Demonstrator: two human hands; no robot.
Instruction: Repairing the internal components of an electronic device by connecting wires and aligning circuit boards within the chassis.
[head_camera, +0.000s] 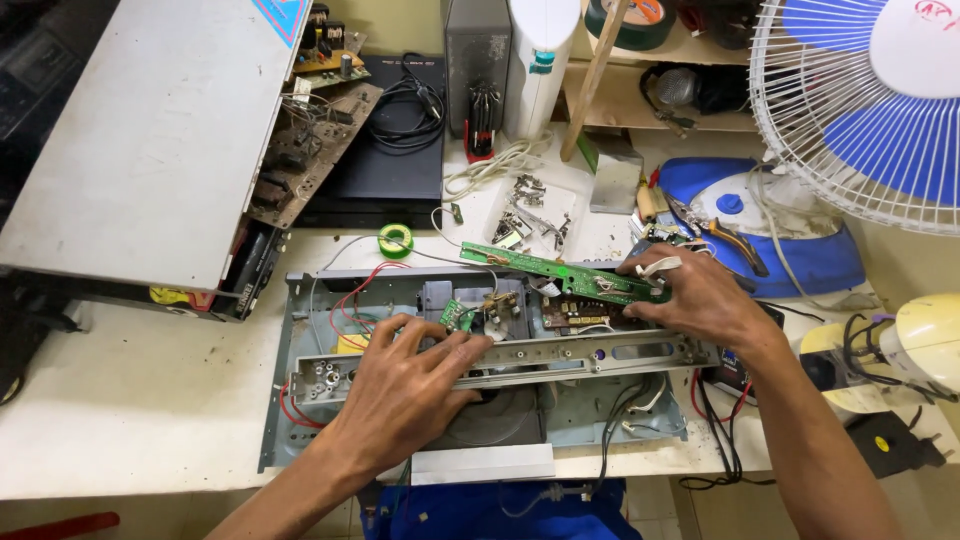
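An opened grey disc-player chassis (290, 330) lies on the white bench before me, with red wires, a disc tray and a metal front rail (590, 355) showing. My left hand (405, 385) rests flat over the rail and the drive, its fingertips touching a small green board (458, 315). My right hand (690, 295) grips the right end of a long narrow green circuit board (535, 266), which lies tilted across the chassis's back edge.
A large grey cover (150, 140) with a brown circuit board leans at the left. Behind are a solder spool (396, 240), loose metal parts (530, 215), coiled cables, pliers (735, 240) on a blue appliance, and a fan (860, 100) at the right.
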